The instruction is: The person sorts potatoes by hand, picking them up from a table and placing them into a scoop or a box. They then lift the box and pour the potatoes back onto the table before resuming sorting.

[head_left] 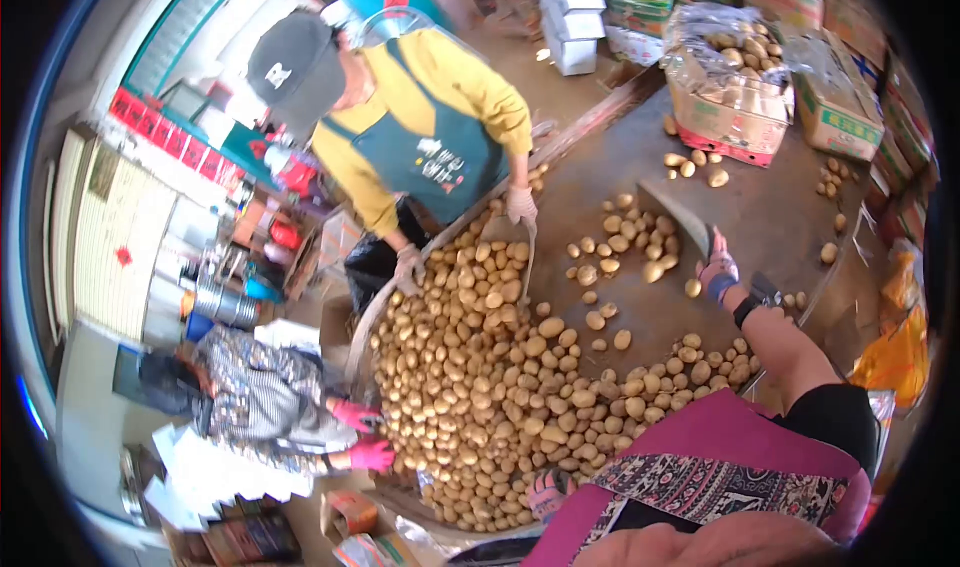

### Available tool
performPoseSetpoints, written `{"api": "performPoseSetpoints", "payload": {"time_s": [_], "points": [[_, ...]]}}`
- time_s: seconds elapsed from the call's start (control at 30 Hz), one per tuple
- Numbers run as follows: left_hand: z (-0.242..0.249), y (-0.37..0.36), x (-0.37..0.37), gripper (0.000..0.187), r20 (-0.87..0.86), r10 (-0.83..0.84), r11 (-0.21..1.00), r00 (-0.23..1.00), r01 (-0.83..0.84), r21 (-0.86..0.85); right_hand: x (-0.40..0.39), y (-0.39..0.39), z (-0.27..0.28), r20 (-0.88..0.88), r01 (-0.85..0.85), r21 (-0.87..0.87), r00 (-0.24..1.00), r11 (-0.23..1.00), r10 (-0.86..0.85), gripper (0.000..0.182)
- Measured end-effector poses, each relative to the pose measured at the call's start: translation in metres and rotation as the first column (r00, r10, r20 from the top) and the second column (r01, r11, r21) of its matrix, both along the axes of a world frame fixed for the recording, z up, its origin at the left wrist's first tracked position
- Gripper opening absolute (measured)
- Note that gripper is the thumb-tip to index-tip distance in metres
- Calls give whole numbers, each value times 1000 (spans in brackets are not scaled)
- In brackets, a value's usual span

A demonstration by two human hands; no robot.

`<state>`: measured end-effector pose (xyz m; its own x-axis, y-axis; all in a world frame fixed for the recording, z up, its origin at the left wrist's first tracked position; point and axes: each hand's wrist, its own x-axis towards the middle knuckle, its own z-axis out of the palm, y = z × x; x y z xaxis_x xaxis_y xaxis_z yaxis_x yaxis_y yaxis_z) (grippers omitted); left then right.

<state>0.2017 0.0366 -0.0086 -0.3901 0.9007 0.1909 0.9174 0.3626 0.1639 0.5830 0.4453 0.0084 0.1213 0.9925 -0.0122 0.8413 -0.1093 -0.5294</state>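
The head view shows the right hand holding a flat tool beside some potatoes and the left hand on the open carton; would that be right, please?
Not quite: the head view shows the left hand at the big potato pile, not the open carton. The right hand does hold the flat tool beside some potatoes.

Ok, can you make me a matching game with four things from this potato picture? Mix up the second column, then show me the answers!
Things:
1. The camera wearer's right hand
2. The camera wearer's left hand
3. The apron with white writing
4. The gloves at lower left

Matches:
A. Bright pink
B. Holds a flat grey tool
C. Dark blue-green
D. At the bottom, close to the purple clothing

Right pairs: 1-B, 2-D, 3-C, 4-A
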Motion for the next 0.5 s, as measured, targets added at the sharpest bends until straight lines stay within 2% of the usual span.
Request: {"api": "performPoseSetpoints", "payload": {"time_s": [0.03, 0.1, 0.13, 0.2, 0.23, 0.27, 0.33, 0.4, 0.47, 0.5], "points": [[-2, -14, 15, 45, 14, 39, 999, 999, -39, -1, -15, -10, -2, -74, -112, -52, 991, 992, 108, 95], [-4, -48, 53, 45, 53, 126, 992, 991, -125, -18, -58, -40, -11, -167, -233, -126, 963, 964, 211, 91], [-4, -52, 59, 49, 64, 157, 985, 986, -151, -86, -72, -52, -2, -153, -283, -138, 953, 949, 262, 91], [0, -48, 55, 54, 63, 182, 967, 981, -167, -193, -89, -83, 26, -269, -498, -109, 848, 860, 457, 88], [2, -45, 55, 54, 54, 172, 961, 984, -155, -231, -90, -94, 62, -264, -531, -100, 829, 841, 492, 86], [5, -44, 56, 53, 56, 176, 964, 983, -161, -213, -81, -93, 55, -255, -555, -125, 819, 822, 514, 86], [-2, -47, 55, 50, 54, 171, 975, 984, -161, -153, -46, -92, 33, -288, -421, 178, 842, 890, 456, 84], [-7, -49, 55, 49, 88, 187, 979, 978, -178, -102, -10, -92, 59, -306, -211, 11, 930, 978, 204, 84], [2, -45, 59, 42, 69, 194, 980, 978, -192, -44, 52, -81, 45, -218, -68, 138, 971, 988, 97, 85], [0, -46, 58, 41, 80, 193, 981, 978, -191, -31, 84, -80, 40, -216, -83, 251, 966, 964, 140, 84]]}}
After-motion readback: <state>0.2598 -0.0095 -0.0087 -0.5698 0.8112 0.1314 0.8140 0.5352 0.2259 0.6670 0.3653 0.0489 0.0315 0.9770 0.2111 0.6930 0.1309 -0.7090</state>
